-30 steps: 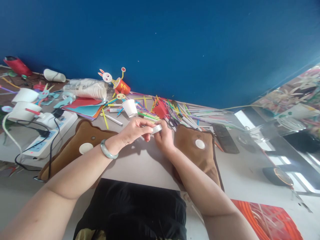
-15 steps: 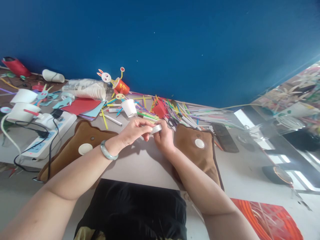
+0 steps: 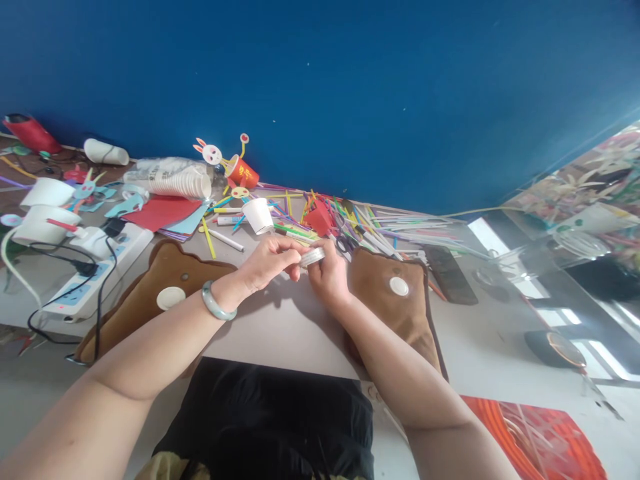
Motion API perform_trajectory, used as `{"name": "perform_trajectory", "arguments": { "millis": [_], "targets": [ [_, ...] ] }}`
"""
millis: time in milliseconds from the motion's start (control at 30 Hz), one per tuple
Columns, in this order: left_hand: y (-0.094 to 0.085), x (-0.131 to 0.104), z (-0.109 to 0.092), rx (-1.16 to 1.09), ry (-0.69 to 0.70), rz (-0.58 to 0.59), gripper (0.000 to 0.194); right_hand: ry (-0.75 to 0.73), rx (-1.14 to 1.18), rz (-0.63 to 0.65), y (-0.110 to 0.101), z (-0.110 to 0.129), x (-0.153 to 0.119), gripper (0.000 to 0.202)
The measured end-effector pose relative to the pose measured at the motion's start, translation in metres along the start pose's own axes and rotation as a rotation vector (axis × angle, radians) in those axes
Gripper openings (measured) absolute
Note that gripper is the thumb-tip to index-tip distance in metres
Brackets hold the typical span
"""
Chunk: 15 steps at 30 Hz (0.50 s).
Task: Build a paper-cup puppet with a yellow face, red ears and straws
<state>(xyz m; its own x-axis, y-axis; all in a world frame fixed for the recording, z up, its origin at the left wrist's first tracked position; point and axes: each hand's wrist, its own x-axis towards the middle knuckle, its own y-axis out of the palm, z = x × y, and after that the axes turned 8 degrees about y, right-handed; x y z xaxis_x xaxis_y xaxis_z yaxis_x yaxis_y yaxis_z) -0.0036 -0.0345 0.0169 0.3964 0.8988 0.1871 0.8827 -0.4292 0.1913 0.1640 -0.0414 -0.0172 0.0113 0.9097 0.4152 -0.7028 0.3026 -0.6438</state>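
Observation:
A small white roll of tape [image 3: 313, 257] is held above the table, between both hands. My right hand [image 3: 329, 272] grips it from the right, fingers closed round its side. From the left, my left hand [image 3: 270, 261], with a pale bangle on its wrist, has thumb and fingers pinched together at the roll's near edge; whether a strip of tape is between them I cannot make out. Just beyond my hands stands a white paper cup [image 3: 258, 216], slightly tilted. A red folded paper piece [image 3: 319, 219] lies among coloured sticks behind the roll.
Brown cushions lie left [image 3: 145, 293] and right [image 3: 395, 313] of my hands. A power strip [image 3: 100, 270] with black cables is at the left, near stacked paper cups [image 3: 175, 180] and red paper [image 3: 161, 212]. Scissors [image 3: 344, 244] and a dark phone [image 3: 451, 275] lie to the right. A blue wall [image 3: 320, 100] closes the back.
Almost nothing differs. My hands stay at the roll of tape, with only a slight shift of the fingers and roll.

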Motion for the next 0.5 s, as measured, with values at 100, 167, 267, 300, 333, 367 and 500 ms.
{"name": "perform_trajectory", "arguments": {
  "millis": [100, 167, 267, 300, 333, 367, 500],
  "targets": [
    [0.0013, -0.0002, -0.0007, 0.005, -0.003, -0.004, 0.016, -0.02, -0.015, -0.016, -0.0001, -0.0003, 0.0004, 0.019],
    [0.0017, -0.0004, -0.0012, 0.012, 0.009, -0.001, 0.015, -0.029, -0.035, -0.017, -0.0004, -0.0001, 0.0002, 0.019],
    [0.0016, -0.0005, -0.0014, 0.012, 0.022, -0.008, 0.015, -0.037, -0.054, -0.022, -0.0004, 0.0, -0.0006, 0.02],
    [0.0014, -0.0005, -0.0012, 0.009, 0.022, -0.01, 0.015, -0.039, -0.058, -0.027, -0.0003, -0.0001, -0.0009, 0.02],
    [0.0014, -0.0005, -0.0008, 0.007, 0.021, -0.01, 0.015, -0.042, -0.06, -0.031, -0.0002, -0.0002, -0.001, 0.02],
    [0.0014, -0.0005, -0.0003, 0.003, 0.02, -0.01, 0.015, -0.043, -0.062, -0.035, -0.0001, -0.0003, -0.001, 0.02],
    [0.0035, -0.0002, 0.0019, -0.009, 0.038, -0.05, 0.017, -0.038, -0.063, -0.046, -0.0001, -0.0006, -0.0001, 0.02]
  ]
}}
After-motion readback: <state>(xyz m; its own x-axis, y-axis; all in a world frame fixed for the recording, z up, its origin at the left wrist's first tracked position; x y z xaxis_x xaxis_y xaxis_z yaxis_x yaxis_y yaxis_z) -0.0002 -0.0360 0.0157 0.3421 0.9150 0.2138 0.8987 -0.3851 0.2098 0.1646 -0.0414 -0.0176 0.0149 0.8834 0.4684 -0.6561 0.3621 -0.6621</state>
